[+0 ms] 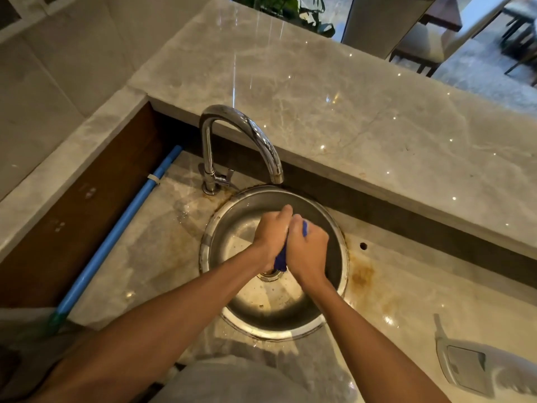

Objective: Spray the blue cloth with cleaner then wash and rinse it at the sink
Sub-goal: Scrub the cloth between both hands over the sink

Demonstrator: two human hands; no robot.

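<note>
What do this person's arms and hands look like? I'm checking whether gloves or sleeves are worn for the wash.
Both forearms are bare up to the frame's edge: no sleeves show. The left hand and right hand wear no gloves, and no watch, bracelet or ring is visible from this view.

faucet (232, 141) behind sink (334, 225), pipe (122, 222) left

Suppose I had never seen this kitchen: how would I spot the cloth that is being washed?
Find the round steel sink set in the marble counter, below the curved chrome tap. Over its bowl the left hand and right hand press together. The blue cloth is the dark blue wad squeezed between them, hanging towards the drain.
</note>
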